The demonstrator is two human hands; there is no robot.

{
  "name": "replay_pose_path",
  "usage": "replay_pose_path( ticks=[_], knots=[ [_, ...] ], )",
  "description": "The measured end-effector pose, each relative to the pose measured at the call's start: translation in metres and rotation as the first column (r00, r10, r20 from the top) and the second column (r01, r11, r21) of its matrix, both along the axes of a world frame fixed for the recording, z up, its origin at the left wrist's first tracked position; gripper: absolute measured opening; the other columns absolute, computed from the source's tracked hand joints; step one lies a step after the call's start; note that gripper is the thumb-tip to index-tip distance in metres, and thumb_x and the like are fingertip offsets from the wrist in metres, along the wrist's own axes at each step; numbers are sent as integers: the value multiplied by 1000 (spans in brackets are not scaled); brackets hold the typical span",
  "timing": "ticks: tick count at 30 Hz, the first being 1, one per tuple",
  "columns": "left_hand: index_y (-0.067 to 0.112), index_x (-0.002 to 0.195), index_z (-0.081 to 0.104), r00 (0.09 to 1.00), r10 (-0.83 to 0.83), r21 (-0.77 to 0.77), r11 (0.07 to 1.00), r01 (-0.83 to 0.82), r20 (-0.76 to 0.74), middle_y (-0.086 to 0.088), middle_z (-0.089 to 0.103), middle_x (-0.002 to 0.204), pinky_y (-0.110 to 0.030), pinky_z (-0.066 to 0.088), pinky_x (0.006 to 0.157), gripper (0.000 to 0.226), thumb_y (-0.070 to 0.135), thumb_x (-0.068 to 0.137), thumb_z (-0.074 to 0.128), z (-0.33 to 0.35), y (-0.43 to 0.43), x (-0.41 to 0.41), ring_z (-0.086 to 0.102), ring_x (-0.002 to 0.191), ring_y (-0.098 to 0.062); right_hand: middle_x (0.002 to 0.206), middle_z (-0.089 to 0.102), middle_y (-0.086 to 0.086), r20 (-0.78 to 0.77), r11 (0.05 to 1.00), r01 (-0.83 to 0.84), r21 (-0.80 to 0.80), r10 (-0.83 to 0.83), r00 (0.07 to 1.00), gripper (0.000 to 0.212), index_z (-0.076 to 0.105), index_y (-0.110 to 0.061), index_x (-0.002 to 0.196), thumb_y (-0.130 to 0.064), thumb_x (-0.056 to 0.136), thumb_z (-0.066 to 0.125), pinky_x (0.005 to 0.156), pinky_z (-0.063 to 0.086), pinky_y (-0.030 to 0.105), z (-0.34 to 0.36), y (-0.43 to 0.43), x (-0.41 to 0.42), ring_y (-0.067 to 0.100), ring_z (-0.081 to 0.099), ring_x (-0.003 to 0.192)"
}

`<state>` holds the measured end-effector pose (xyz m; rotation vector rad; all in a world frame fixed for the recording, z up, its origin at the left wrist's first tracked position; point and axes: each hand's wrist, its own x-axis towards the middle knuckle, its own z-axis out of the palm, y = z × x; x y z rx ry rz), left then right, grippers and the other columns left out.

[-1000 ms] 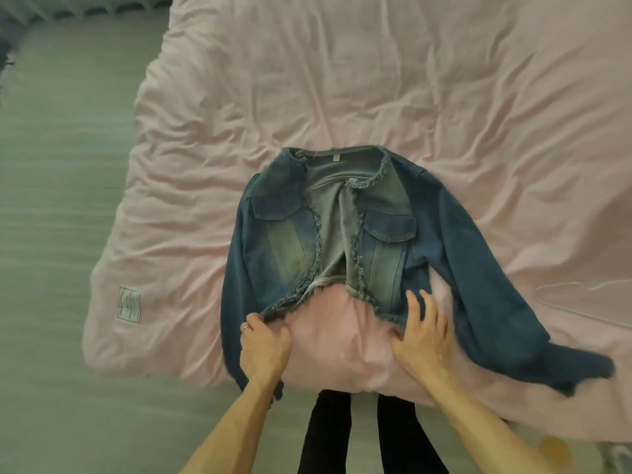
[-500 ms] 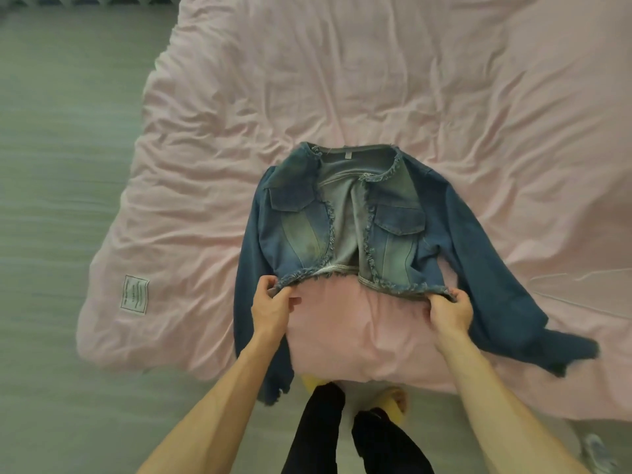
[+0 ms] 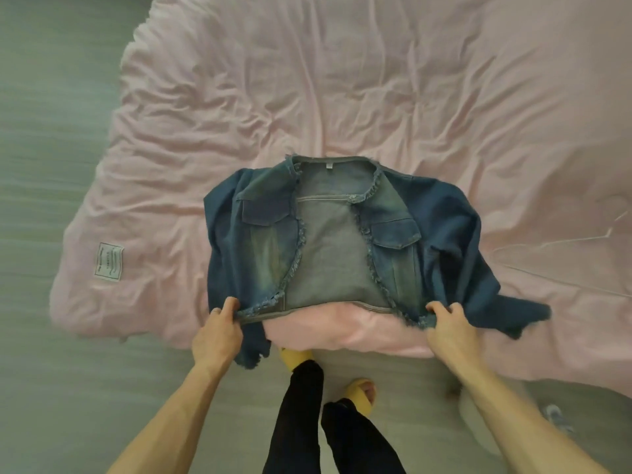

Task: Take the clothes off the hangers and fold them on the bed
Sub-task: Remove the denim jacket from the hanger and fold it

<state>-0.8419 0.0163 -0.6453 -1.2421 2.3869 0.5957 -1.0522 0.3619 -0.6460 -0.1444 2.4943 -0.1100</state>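
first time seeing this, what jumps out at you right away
The blue denim jacket, spread open front up on the near part of the wrinkled pink bedspread, draws the eye first. The left hand and right hand each grip a corner of its frayed hem at the bed's near edge. A white label sits near the bedspread's left corner.

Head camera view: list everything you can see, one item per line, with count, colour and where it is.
denim jacket: one, blue, open and front up on the bedcover's near edge
bedcover: one, pink, wrinkled, under the jacket
label: one, white, bedcover's near left corner
hanger: one, clear, faint outline on bedcover, right
floor: one, grey-green, left of and before the bedcover
slippers: two, yellow, on the floor
legs: two, black-clad, bottom centre
left grip: one, bare, pinches jacket hem, left end
right grip: one, bare, pinches jacket hem, right end
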Motion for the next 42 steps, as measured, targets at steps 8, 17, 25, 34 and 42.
replay_pose_path(
  ticks=[8,17,25,34,42],
  knots=[
    [14,132,58,865,-490,-409,815,412,-106,-15,47,142,-54,36,103,72,6,61,61,-11,33,-37,45,131,-37,156,26,15,-323,974,-213,75,226,919,67,50,-16,134,-46,78,69,109,29,54,-2,-42,18,38,20,144],
    [15,129,45,924,-342,-223,900,374,172,-8,52,129,-43,49,82,46,45,96,55,-13,13,-82,56,112,-31,125,51,12,-69,976,-215,41,218,974,28,44,-10,124,-14,96,46,74,42,38,-18,-112,-22,32,51,113],
    [20,125,48,838,-520,-192,817,544,164,-1,59,120,-39,48,82,66,70,84,59,-12,0,-93,59,111,-25,112,60,14,24,987,-77,-141,81,996,24,49,-9,112,-19,91,51,75,37,38,-20,-100,-37,36,55,97],
    [18,113,54,837,-526,-295,785,545,150,0,65,106,-35,42,68,22,33,97,50,-19,8,-106,64,96,-26,70,56,4,-85,804,72,-591,-151,985,20,41,-11,75,-20,86,55,61,44,37,24,-137,-20,18,47,62],
    [17,93,59,816,-547,-300,759,578,189,-1,63,85,-34,34,56,35,45,78,76,-24,16,-110,65,73,-26,130,49,2,99,948,-230,-220,256,962,43,46,-21,131,-41,94,53,89,49,39,-12,-133,2,25,52,116]
  ],
)
